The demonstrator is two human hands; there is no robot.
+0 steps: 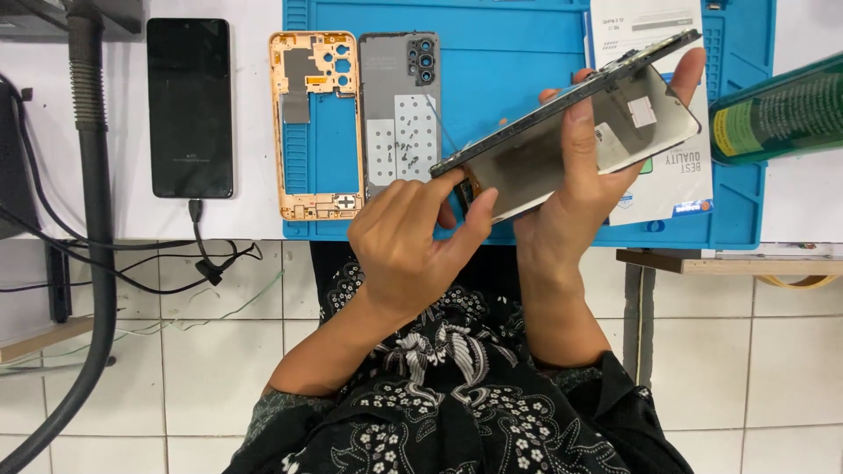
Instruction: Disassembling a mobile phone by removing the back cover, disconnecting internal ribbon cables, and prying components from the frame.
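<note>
Opened phone body (562, 132) tilted, grey inner face showing, black edge.

Dark phone screen (190, 105), white packet (676, 175)

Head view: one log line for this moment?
left hand: pinching lower edge of phone screen assembly | right hand: gripping it, tilted above blue mat | on mat: orange mid-frame, grey back cover

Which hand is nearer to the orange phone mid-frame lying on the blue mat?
Left. The left hand sits just right of the orange phone mid-frame, pinching the opened phone's lower end; the right hand is farther right, holding its middle.
</note>
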